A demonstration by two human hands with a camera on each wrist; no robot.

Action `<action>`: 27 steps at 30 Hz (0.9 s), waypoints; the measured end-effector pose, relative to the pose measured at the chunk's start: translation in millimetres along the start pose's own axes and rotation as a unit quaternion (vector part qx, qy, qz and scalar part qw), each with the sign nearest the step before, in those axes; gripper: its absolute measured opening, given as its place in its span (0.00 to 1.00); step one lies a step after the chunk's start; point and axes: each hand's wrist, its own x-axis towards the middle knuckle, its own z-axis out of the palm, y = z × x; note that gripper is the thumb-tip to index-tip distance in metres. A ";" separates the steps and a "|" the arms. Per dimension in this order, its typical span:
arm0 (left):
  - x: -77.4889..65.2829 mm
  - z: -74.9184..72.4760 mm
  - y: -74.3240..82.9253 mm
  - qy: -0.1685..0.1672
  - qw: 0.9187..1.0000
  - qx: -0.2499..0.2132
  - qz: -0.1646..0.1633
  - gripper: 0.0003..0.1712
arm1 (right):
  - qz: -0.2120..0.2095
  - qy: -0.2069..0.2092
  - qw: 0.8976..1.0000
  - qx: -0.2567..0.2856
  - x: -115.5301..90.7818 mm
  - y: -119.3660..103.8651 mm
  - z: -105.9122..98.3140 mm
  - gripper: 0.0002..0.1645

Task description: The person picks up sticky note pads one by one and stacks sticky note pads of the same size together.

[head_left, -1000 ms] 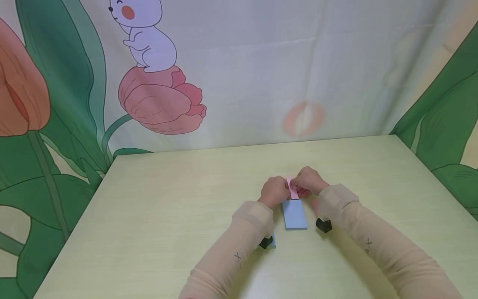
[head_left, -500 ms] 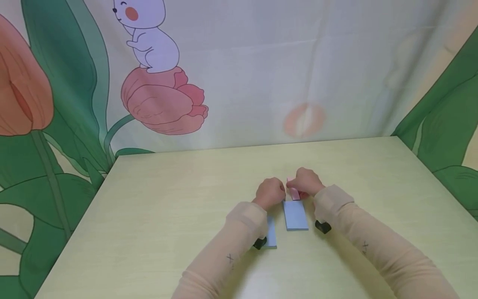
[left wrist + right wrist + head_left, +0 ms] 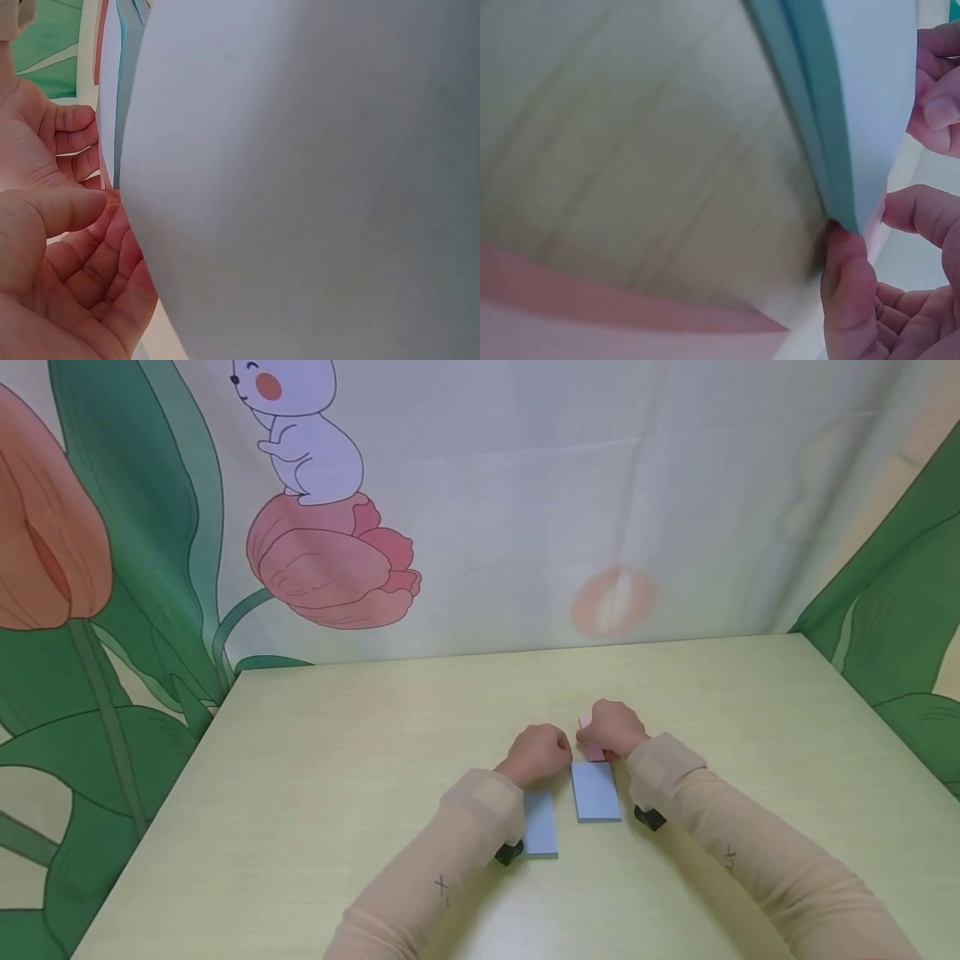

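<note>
In the head view, a narrow pink rectangular pad [image 3: 593, 752] lies flat just beyond a pale blue pad [image 3: 597, 793]. My right hand [image 3: 612, 728] covers much of the pink one and seems to pinch it by the edges with thumb and fingers. Close on its left, my left hand [image 3: 536, 752] is loosely curled, with nothing visible in its fingers. A second blue pad [image 3: 541, 828] lies partly under the left wrist. Seen from the right wrist, my right fingertips [image 3: 849, 289] touch the near corner of the teal-edged pad [image 3: 840, 150].
A pale wood-grained table [image 3: 360, 777] lies under everything. Behind it hangs a curtain [image 3: 487, 527] printed with tulips and a white animal. Dark wrist cameras, such as the left one [image 3: 509, 853], sit under the sleeves. A pale surface [image 3: 300, 180] fills most of the left wrist view.
My left hand has drawn away from the pink pad, to the left and slightly nearer, uncovering more of the second blue pad. The right hand has shifted slightly left over the pink pad.
</note>
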 end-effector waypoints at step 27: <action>-0.2 3.1 10.7 0.016 1.000 -0.002 0.008 0.08 | -0.004 0.001 1.000 0.022 -0.3 15.9 -20.0 0.12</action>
